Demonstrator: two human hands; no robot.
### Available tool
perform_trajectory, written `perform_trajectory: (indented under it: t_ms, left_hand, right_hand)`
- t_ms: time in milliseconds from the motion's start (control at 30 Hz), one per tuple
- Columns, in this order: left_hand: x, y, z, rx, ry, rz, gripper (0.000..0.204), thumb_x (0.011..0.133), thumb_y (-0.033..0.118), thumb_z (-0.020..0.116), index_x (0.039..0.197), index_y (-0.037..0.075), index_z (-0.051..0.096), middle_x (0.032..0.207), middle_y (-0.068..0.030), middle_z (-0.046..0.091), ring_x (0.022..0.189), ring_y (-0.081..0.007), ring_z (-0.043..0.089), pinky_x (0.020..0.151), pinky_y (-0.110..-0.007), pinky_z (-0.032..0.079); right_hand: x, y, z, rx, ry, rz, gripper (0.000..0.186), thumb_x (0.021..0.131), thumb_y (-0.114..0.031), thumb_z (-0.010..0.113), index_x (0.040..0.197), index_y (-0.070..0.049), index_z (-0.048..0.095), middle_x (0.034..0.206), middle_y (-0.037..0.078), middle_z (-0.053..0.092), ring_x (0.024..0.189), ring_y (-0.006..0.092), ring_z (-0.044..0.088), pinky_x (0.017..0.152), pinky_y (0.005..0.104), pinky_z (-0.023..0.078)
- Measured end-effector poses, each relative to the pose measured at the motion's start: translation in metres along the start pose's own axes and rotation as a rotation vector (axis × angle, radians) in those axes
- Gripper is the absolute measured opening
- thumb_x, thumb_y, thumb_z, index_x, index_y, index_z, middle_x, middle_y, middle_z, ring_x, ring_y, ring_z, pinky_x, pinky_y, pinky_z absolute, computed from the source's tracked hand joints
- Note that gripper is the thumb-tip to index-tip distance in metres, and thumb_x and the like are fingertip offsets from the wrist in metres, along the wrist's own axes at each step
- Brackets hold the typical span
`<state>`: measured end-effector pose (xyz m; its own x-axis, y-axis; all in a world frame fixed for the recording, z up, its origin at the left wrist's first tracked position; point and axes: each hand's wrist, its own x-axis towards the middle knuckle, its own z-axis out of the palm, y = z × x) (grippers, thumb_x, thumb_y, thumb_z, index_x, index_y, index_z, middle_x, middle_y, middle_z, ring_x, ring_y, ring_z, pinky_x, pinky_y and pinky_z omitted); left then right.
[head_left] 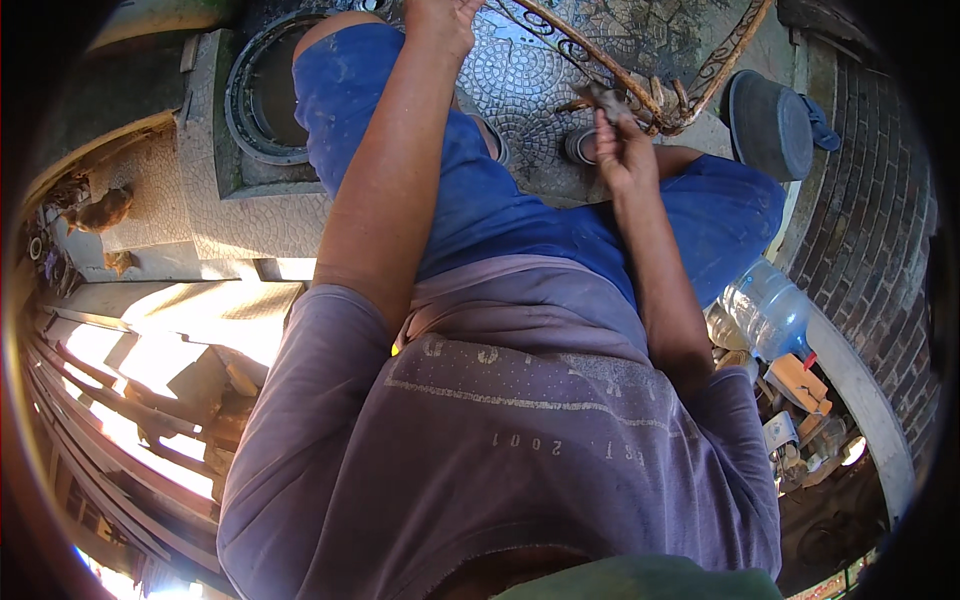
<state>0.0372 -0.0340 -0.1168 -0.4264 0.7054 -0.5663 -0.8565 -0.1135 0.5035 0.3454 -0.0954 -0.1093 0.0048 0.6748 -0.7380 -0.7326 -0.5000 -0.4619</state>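
A rusty metal frame (672,108) with curled scrollwork stands at the top of the view, beyond my knees. Between the fingers and thumb of my right hand (628,152) is a small grey-brown crumpled piece (604,99), perhaps cloth or abrasive sheet. That hand is beside the frame's lower corner, near where two bars meet. My left hand (445,22) reaches to the upper edge of the picture, close to the frame's left bar. The edge cuts off most of its fingers, so whether it grips the bar is hidden.
A round water-filled basin (270,95) lies to the left, a dark grey tub (770,125) to the right. Near my right elbow stand a clear plastic water jug (768,308) and assorted clutter. Wet patterned tiles (530,75) cover the floor. A brown chicken (103,210) is far left.
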Motion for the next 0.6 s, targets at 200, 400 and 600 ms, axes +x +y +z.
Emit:
perform_trajectory:
  t_ms: [200,400,600]
  left_hand:
    - [-0.004,-0.001,0.004,-0.002,0.020,-0.014,0.018,0.096,0.028,0.053,0.091,0.011,0.055,0.082,-0.0044,0.057,0.078,-0.0193,0.058,0.078,-0.035,0.052]
    - [-0.001,0.000,0.004,-0.043,0.052,0.007,0.014,0.095,0.025,0.055,0.091,0.011,0.055,0.083,-0.0042,0.057,0.077,-0.0180,0.057,0.077,-0.033,0.052]
    - [0.000,0.000,0.003,-0.037,-0.010,0.023,0.012,0.094,0.022,0.054,0.090,0.011,0.055,0.082,-0.0038,0.057,0.076,-0.0175,0.058,0.073,-0.032,0.052]
  right_hand:
    - [0.023,0.006,0.001,0.142,0.110,-0.014,0.017,0.100,0.003,0.049,0.115,0.011,0.050,0.110,0.023,0.064,0.101,0.0363,0.068,0.088,0.0430,0.064]
    - [0.015,0.019,0.021,0.160,0.066,0.050,0.021,0.100,0.003,0.050,0.118,0.012,0.049,0.119,0.026,0.059,0.109,0.0408,0.065,0.093,0.0450,0.062]
    - [0.017,0.031,0.029,-0.013,-0.143,0.151,0.028,0.102,-0.001,0.051,0.128,0.010,0.048,0.123,0.025,0.059,0.113,0.0380,0.064,0.095,0.0430,0.061]
